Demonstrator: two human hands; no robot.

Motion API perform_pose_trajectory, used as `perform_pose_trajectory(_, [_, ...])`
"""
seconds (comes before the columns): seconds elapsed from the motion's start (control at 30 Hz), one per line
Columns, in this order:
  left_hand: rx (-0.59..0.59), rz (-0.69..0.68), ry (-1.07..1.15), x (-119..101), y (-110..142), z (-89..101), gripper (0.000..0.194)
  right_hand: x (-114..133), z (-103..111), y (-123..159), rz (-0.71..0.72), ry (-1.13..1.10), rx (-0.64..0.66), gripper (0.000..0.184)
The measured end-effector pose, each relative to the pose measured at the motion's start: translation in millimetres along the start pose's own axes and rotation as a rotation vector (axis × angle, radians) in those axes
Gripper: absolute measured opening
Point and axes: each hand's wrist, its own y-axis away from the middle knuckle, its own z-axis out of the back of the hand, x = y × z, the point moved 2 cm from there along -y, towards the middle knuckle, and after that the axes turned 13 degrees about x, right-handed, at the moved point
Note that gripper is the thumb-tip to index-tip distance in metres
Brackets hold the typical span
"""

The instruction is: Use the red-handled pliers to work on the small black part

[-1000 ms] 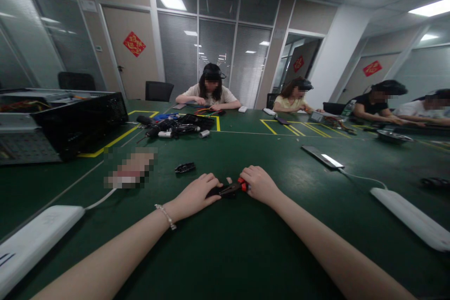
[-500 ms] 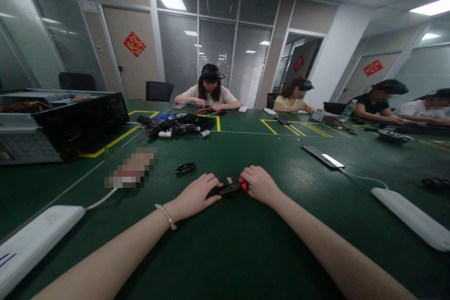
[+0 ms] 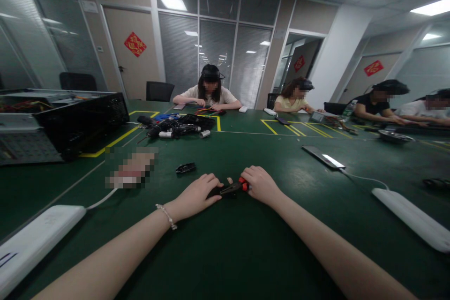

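Note:
My right hand [image 3: 260, 184] is closed around the red handles of a pair of pliers [image 3: 232, 189], whose dark jaws point left. Opposite it, my left hand [image 3: 198, 195] has its thumb and fingers around a small black part [image 3: 214, 191], mostly hidden by the fingers. The jaw tips meet this part, but I cannot tell whether they grip it. Just beyond the pliers lies a small pale piece [image 3: 229, 180] on the green table [image 3: 225, 253]. A small black plastic piece [image 3: 185, 168] rests beyond my left hand.
White power banks [image 3: 42, 234] lie left and right, cabled to a blurred item [image 3: 131, 168] and a phone [image 3: 323, 157]. A black computer case [image 3: 94, 119] stands far left. A drill among cables [image 3: 176, 126] lies ahead. Several people sit across the table, a metal bowl [image 3: 395, 137] near them.
Almost nothing differs. Both hands hold the same place, with the pliers and the small black part where they were; the whole view has shifted very slightly.

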Motion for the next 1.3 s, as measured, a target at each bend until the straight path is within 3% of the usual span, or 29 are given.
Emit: perform_pose_trajectory(1.3, [0.001, -0.005, -0.004, 3.2, 0.6, -1.4, 0.026, 0.0, 1.2, 0.4, 0.016, 0.025, 0.004, 0.021])
